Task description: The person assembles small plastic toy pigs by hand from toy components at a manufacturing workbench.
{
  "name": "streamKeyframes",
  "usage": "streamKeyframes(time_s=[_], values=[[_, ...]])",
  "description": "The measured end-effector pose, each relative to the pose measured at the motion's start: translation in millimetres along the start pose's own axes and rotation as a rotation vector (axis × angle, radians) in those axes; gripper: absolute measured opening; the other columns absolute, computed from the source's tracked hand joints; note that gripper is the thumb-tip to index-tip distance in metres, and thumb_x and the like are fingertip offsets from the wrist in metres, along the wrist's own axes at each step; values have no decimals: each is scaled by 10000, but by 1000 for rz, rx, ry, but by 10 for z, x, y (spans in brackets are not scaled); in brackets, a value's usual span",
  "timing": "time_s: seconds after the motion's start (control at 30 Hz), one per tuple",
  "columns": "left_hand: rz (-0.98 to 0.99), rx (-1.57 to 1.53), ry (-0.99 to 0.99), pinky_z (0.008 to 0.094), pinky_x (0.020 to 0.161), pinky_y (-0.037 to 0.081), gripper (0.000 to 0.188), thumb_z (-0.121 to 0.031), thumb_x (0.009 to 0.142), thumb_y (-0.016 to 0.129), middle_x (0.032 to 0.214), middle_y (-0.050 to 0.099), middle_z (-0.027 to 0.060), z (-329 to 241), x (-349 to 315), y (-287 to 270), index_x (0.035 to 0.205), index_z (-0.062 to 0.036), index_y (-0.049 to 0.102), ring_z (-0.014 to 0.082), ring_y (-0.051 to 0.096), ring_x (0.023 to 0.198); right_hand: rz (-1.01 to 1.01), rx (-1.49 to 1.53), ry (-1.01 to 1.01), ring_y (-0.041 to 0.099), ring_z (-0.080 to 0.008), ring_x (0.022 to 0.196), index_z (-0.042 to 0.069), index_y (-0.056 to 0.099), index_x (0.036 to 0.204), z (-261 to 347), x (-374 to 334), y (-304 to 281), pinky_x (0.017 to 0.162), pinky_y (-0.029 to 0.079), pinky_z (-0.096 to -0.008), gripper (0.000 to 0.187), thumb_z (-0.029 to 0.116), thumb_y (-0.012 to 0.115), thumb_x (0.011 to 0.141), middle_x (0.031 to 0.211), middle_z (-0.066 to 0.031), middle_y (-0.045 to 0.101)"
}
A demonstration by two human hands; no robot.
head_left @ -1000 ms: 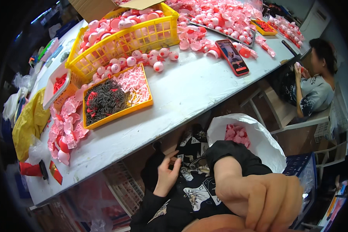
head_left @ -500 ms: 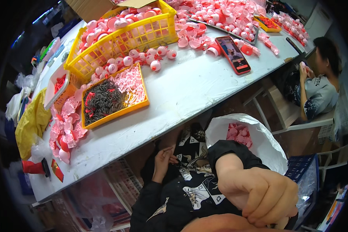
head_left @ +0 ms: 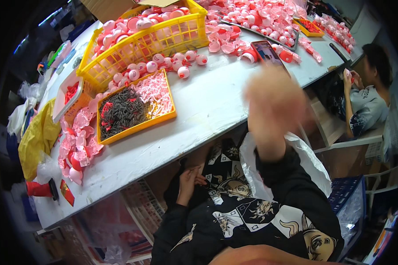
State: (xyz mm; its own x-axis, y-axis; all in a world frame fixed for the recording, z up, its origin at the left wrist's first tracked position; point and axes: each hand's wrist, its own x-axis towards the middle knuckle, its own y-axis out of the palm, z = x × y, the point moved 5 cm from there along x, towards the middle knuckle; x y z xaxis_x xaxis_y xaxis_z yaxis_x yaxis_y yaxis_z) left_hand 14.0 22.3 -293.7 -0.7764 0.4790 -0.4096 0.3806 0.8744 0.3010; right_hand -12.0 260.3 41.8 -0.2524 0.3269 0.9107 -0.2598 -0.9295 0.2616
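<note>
My right hand (head_left: pixel 276 97) is raised over the front edge of the table, smeared by motion, so its fingers cannot be made out. It covers the lower part of a phone (head_left: pixel 266 52) in a red case that lies on the tabletop. Below the table edge, my left hand (head_left: pixel 189 184) rests by my lap with its fingers curled together and nothing visible in them. Under my right forearm is a white bag-lined container (head_left: pixel 311 161), partly hidden.
A yellow basket (head_left: pixel 141 55) is heaped with pink and red pieces. Before it are round pink-white balls (head_left: pixel 183 72) and a yellow tray (head_left: pixel 139 133) of small black and pink parts. Pink shells (head_left: pixel 82 137) lie leftward. A co-worker (head_left: pixel 371 101) sits at right, holding something pink.
My right hand has swung up and away from me, from low at the right to over the table edge by the phone. My left hand stays in place. The view has shifted slightly.
</note>
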Motion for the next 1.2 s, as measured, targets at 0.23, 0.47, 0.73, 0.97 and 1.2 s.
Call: streamKeyframes(time_s=[0.23,0.47,0.73,0.97,1.2], values=[[-24,2,-28,271,523,523,359,-255,960,543,733,655,168,-7,56,22,1144,52,546,213,650,567,659,-1256,129,505,-311,1163,178,563,1250,-2135,285,-635,976,380,-475,476,177,644,782,1204,-143,553],[-44,-3,3,267,537,524,348,-261,970,538,742,656,173,24,6,-16,1135,46,548,217,656,583,1018,-1596,321,595,-300,1023,195,620,1162,-2393,196,-553,949,393,-476,357,133,578,813,1015,-134,651],[-40,-29,-15,272,521,529,320,-238,966,538,714,648,147,4,30,-6,1120,42,564,201,645,553,1000,-1134,332,608,-304,965,155,644,1112,-1425,-143,-379,908,438,-412,362,12,522,802,959,-131,658],[-43,-47,-27,270,513,526,315,-231,966,537,701,648,147,28,15,9,1116,45,561,203,644,545,562,-1206,75,550,-303,1081,126,646,1130,-1103,344,-1143,930,440,-392,417,-32,509,770,1124,-109,624],[-42,-35,-22,266,510,520,307,-221,971,531,718,655,165,34,43,-1,1120,46,556,211,647,546,544,-1718,111,459,-331,1202,248,695,1083,-1628,506,-2161,1020,346,-463,367,71,516,817,1257,-112,563]])
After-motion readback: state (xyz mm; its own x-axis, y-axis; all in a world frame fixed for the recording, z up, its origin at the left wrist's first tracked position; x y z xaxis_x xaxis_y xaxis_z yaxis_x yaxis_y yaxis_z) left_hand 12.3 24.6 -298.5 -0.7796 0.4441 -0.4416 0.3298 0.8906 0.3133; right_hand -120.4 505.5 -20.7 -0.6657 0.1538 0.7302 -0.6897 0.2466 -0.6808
